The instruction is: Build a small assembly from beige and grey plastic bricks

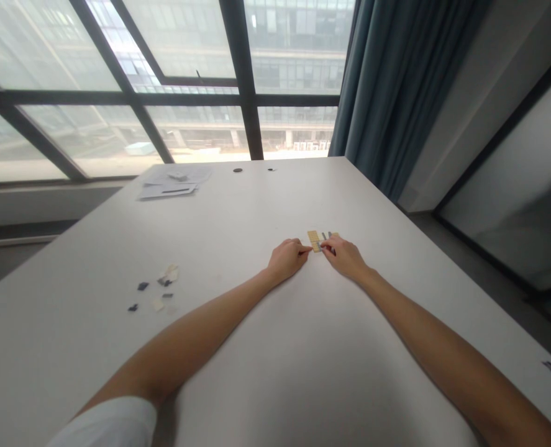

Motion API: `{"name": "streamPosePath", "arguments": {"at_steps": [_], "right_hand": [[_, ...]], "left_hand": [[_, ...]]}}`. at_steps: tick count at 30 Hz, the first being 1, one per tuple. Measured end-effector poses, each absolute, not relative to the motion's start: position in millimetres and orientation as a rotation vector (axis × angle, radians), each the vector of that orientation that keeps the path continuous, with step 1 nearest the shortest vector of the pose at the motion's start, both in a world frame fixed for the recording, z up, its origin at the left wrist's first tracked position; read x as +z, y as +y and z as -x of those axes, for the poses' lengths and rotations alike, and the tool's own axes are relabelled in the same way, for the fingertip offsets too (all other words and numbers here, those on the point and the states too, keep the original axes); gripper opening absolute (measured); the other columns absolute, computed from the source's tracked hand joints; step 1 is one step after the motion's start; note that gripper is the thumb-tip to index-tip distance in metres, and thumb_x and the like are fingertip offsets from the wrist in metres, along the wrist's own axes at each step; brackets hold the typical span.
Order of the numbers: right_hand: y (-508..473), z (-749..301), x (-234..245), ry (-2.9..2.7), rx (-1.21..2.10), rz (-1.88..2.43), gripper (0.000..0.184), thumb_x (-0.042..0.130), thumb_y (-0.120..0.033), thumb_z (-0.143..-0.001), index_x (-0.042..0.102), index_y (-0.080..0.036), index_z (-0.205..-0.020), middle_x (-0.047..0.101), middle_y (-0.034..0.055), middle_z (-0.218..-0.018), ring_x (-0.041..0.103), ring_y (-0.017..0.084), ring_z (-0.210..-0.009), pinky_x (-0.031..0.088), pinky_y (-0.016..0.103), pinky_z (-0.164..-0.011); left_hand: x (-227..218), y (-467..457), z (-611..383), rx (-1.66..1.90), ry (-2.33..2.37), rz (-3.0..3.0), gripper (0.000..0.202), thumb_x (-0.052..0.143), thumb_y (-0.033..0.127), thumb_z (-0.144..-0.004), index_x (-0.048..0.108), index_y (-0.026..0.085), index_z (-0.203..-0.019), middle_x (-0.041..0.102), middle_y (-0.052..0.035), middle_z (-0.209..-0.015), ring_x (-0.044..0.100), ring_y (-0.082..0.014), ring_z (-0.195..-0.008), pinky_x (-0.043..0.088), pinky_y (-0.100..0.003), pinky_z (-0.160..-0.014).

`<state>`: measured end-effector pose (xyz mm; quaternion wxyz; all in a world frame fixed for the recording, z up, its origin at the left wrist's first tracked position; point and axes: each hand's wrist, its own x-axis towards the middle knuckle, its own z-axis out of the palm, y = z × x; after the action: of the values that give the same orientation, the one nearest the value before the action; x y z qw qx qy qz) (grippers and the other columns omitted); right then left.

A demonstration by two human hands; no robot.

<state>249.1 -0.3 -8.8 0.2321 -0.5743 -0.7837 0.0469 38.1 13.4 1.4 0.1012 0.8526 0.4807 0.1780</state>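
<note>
Yellow building-brick plates (313,236) with what look like rows of small studs lie flat on the white table, ahead of me. Small grey strips (324,236) are on or beside them. My left hand (288,258) is closed, its fingertips at the left near edge of the yellow plates. From the right, my right hand (345,256) pinches a small grey piece (319,246) against the near part of the plates. My right fingers partly cover the plates and strips, so how the pieces join is hidden.
Loose small pieces, dark (143,286), grey (168,295) and cream (158,304), lie left of my left forearm. Papers (168,190) lie at the table's far left. A dark round disc (237,170) is near the far edge. A small dark object (550,367) lies near the right edge.
</note>
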Motion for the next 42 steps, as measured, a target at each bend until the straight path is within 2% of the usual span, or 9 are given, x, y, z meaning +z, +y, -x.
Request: {"name": "streamPosePath", "arguments": {"at_steps": [23, 27, 30, 33, 36, 42], "right_hand": [[-3.4, -248.2, -5.8, -2.089, 0.165, 1.557, 0.016, 0.053, -0.024, -0.093, 0.069, -0.022, -0.088, 0.065, 0.0020, -0.093, 0.058, 0.015, -0.077, 0.038, 0.025, -0.069], [-0.8, -249.3, -6.6, -2.092, 0.181, 1.541, 0.018, 0.052, -0.024, -0.093, 0.069, -0.021, -0.088, 0.064, 0.0023, -0.090, 0.056, 0.014, -0.075, 0.037, 0.025, -0.069], [-0.8, -249.2, -6.7, -2.074, 0.168, 1.519, 0.023, 0.048, -0.025, -0.095, 0.066, -0.020, -0.081, 0.064, 0.0029, -0.087, 0.055, 0.014, -0.074, 0.036, 0.025, -0.068], [-2.6, -249.9, -5.4, -2.031, 0.124, 1.499, 0.028, 0.045, -0.027, -0.096, 0.061, -0.020, -0.073, 0.063, 0.0027, -0.082, 0.053, 0.015, -0.071, 0.035, 0.025, -0.066], [-5.5, -251.7, -2.0, -2.015, 0.079, 1.436, 0.028, 0.046, -0.026, -0.093, 0.057, -0.020, -0.068, 0.060, 0.0019, -0.073, 0.050, 0.015, -0.067, 0.034, 0.026, -0.065], [-14.4, -248.9, 4.2, -2.322, 0.138, 1.147, 0.025, 0.049, -0.019, -0.082, 0.049, -0.020, -0.056, 0.055, 0.0002, -0.059, 0.044, 0.013, -0.058, 0.030, 0.026, -0.062]], "left_hand": [[-2.2, 14.2, -35.7, 0.545, 1.427, -2.496, 0.032, 0.051, 0.028, -0.095, 0.075, 0.031, -0.116, 0.070, -0.0037, -0.098, 0.063, -0.0190, -0.096, 0.049, -0.027, -0.084], [-0.5, 13.6, -35.8, 0.529, 1.433, -2.486, 0.033, 0.051, 0.029, -0.095, 0.075, 0.031, -0.116, 0.071, -0.0040, -0.098, 0.063, -0.0190, -0.096, 0.049, -0.027, -0.085], [0.6, 12.8, -35.5, 0.563, 1.449, -2.448, 0.033, 0.051, 0.028, -0.094, 0.076, 0.029, -0.115, 0.071, -0.0041, -0.098, 0.064, -0.0184, -0.092, 0.049, -0.027, -0.083], [2.0, 10.9, -35.1, 0.652, 1.455, -2.391, 0.034, 0.050, 0.023, -0.090, 0.077, 0.025, -0.110, 0.071, -0.0039, -0.098, 0.064, -0.0166, -0.085, 0.049, -0.026, -0.080], [4.8, 6.6, -35.2, 0.699, 1.405, -2.400, 0.029, 0.051, 0.019, -0.085, 0.078, 0.022, -0.097, 0.070, -0.0036, -0.094, 0.064, -0.0159, -0.082, 0.048, -0.025, -0.078], [10.7, -3.5, -35.3, 0.568, 1.054, -2.598, 0.019, 0.054, 0.021, -0.082, 0.073, 0.020, -0.077, 0.068, -0.0014, -0.081, 0.060, -0.0133, -0.072, 0.044, -0.023, -0.068]]}}
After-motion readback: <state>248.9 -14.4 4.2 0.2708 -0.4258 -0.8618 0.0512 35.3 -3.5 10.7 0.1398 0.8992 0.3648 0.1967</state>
